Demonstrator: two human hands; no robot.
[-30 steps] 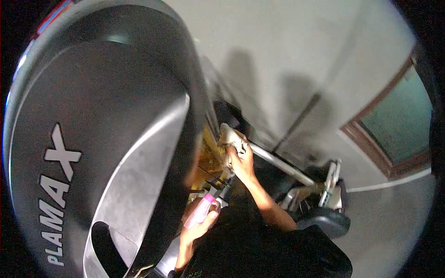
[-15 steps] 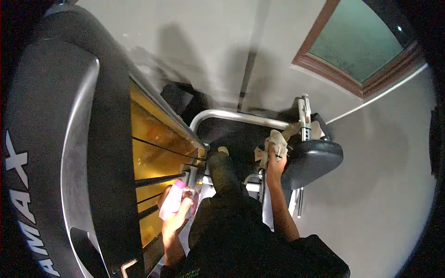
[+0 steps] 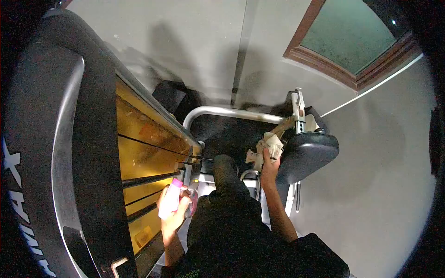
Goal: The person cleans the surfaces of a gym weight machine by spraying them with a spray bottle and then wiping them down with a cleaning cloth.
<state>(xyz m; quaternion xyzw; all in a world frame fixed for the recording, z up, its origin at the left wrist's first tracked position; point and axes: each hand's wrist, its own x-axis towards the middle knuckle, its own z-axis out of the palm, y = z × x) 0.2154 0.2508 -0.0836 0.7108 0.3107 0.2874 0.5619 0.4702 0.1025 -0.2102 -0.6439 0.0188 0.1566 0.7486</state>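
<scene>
My left hand point(image 3: 174, 213) is wrapped round what looks like a spray bottle point(image 3: 170, 199), white with a pink tip; a see-through reddish part shows beside the fingers. It is beside the yellow-tinted panel of a gym machine. Crumpled in my right hand point(image 3: 270, 169) is a pale cloth point(image 3: 272, 147), one end hanging loose to the left. That hand is just left of a black padded seat point(image 3: 309, 155) and below a chrome adjustment post point(image 3: 299, 111).
On the left rises the machine's tall black housing point(image 3: 32, 116) with white lettering. A curved metal tube point(image 3: 232, 111) crosses ahead, near the grey wall point(image 3: 199, 32). A brown-framed window point(image 3: 320, 67) is at the upper right. My knee point(image 3: 225, 169) shows between my hands.
The view has shifted slightly, moving the machine left in the picture. My right hand and the cloth are a little lower and further left. Both hands keep their hold.
</scene>
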